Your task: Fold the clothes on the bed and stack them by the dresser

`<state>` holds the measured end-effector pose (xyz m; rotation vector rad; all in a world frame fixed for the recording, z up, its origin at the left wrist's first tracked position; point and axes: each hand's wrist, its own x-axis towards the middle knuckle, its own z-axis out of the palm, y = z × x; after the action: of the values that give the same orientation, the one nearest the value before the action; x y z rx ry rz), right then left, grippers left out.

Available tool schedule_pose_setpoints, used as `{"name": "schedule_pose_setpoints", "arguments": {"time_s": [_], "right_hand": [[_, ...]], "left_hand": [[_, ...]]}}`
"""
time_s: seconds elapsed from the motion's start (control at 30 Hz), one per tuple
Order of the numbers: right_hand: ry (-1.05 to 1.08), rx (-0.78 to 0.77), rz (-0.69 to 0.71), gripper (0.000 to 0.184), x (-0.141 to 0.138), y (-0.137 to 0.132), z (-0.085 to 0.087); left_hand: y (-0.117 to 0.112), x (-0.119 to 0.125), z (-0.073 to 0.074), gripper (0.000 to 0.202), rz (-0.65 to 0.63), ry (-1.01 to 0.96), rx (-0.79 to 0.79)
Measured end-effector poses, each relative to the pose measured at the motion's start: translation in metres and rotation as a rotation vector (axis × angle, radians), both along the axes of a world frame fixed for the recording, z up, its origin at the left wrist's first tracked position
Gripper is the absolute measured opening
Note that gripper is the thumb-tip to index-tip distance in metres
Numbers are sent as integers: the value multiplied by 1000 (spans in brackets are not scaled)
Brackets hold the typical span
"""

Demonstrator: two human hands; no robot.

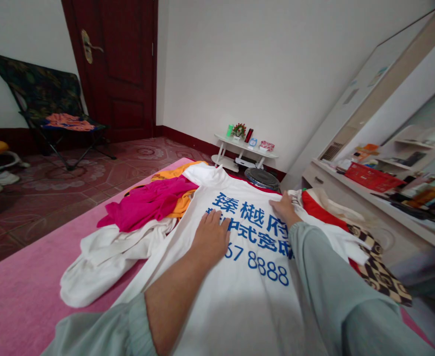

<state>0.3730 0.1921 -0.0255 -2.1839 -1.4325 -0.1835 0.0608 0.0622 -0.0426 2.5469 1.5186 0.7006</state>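
The white cloth shirt with blue printing (247, 247) lay spread out on the pink cloth-covered surface (27, 291), with its printed side turned upward. The print had two rows of large Chinese characters, partly hidden, and below them a row of digits, from which 67 8888 could be read. The fabric was mostly flat, with some soft wrinkles, and a sleeve extended at its far left corner.
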Motion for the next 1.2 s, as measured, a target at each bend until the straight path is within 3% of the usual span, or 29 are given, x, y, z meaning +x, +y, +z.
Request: {"name": "schedule_pose_setpoints", "arguments": {"time_s": [0.17, 0.27, 0.37, 0.5, 0.6, 0.7, 0.8, 0.9, 1.03, 1.2], "right_hand": [[-164, -82, 221, 61, -42, -13, -11], [-195, -303, 380, 63, -66, -23, -15], [-96, -483, 384, 68, -82, -32, -10], [-30, -578, 369, 71, -95, -61, 10], [-55, -496, 480, 65, -98, -118, 21], [-66, -282, 575, 46, -86, -203, 22], [-17, -138, 522, 36, -60, -291, 18], [24, -115, 405, 37, -30, -361, 11], [77, -133, 310, 41, 0, -422, 6], [141, -117, 279, 42, 17, -469, 7]], "left_hand": [[2, 1, -4, 43, 6, 9, 9], [3, 1, -7, 43, 9, 17, 19], [1, 0, -6, 43, 0, 23, 30], [0, -3, -2, 43, -17, 30, 38], [-1, -4, 0, 43, -28, 28, 61], [-2, -5, -1, 42, -35, 29, 69], [-4, -4, -2, 45, -39, 55, 65], [-12, -2, 0, 49, -41, 96, 41], [-39, -14, 6, 55, -87, 193, -61], [-91, -74, 27, 65, -314, 327, -205]]}}
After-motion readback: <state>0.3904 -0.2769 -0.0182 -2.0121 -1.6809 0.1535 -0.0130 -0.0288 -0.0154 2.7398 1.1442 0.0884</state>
